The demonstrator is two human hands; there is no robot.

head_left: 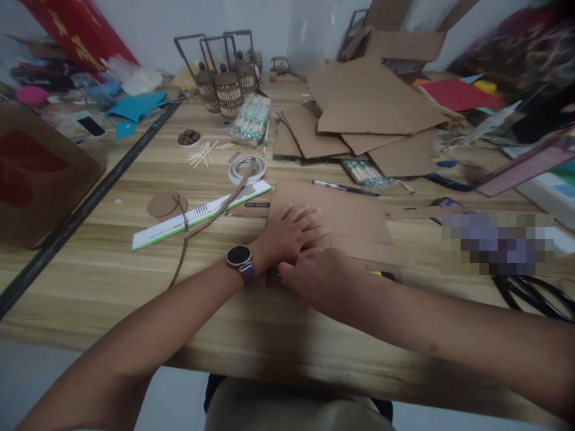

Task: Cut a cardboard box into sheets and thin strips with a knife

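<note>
My left hand [291, 230], with a round black watch [239, 256] on the wrist, lies flat with fingers spread on a brown cardboard sheet [354, 218] on the wooden table [112, 275]. My right hand [318, 275] is closed beside it at the sheet's near edge, fingers curled down against the cardboard. What it grips is hidden; a yellow and black tool tip [384, 275] shows just behind the wrist.
A white and green ruler [197, 215], a twine strand [211, 218], a cardboard disc [164, 205] and a tape roll [246, 169] lie to the left. A pen [344, 188], stacked cardboard [368, 114], wicker lanterns [227, 90], chopstick packs [251, 120] and black scissors [534, 293] surround them.
</note>
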